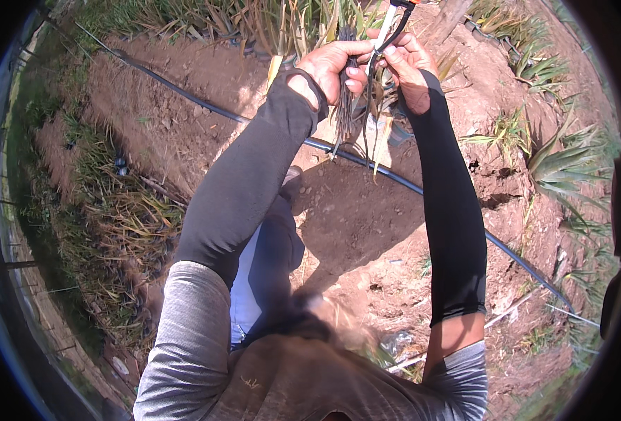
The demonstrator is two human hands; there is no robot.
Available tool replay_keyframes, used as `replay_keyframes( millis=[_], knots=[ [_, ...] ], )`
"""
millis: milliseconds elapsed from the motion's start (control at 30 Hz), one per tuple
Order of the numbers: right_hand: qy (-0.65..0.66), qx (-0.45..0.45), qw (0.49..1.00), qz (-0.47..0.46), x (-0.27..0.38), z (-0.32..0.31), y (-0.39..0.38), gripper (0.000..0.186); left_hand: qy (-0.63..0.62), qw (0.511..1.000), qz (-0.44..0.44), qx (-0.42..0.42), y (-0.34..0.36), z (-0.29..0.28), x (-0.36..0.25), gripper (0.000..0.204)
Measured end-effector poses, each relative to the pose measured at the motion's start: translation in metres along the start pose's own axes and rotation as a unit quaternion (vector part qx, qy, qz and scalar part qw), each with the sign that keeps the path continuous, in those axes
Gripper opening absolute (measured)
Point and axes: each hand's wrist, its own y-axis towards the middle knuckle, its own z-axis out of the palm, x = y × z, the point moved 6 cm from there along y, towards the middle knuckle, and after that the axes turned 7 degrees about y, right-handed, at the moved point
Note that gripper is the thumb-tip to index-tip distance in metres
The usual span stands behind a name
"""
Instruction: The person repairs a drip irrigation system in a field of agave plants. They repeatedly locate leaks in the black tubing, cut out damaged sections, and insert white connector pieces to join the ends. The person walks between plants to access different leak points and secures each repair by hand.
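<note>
My left hand (pixel 330 69), thumb stretched toward the right, is closed around a bundle of thin dark strips (pixel 345 116) that hangs below the fingers; they may be ties or dry stalks. My right hand (pixel 410 69) is beside it, fingers bent in a pinch at a narrow black strap (pixel 395 34). The strap bends along a slim white piece (pixel 388 22) with an orange end at the top edge. The two hands' fingertips nearly meet at the foot of that white piece. What exactly the right fingertips press on is partly hidden.
A dark irrigation hose (pixel 395 179) crosses the reddish soil beneath my arms. Spiky plants (pixel 282 24) grow beyond my hands, and a larger spiky plant (pixel 570 165) stands at right. Dry, grassy plants (pixel 131 231) cover the left. A wooden post (pixel 451 19) rises at the top right.
</note>
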Motion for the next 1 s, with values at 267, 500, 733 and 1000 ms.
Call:
replay_keyframes(
  millis=[267,500,733,1000],
  knots=[
    [-0.062,-0.018,0.997,-0.037,-0.002,-0.002,0.003,0.016,0.013,1.000,0.013,-0.023,0.004,-0.006,0.000,0.016],
    [-0.056,-0.021,0.998,-0.034,0.003,0.003,0.002,0.014,0.031,0.997,0.007,-0.067,0.004,-0.005,-0.001,0.016],
    [-0.184,-0.046,0.980,-0.054,0.004,-0.008,0.001,0.013,0.040,0.985,0.122,-0.111,-0.010,0.001,-0.006,0.014],
    [-0.242,-0.058,0.968,-0.022,0.022,-0.001,-0.001,0.012,0.266,0.903,0.322,-0.094,-0.031,0.009,-0.014,0.027]
  ],
)
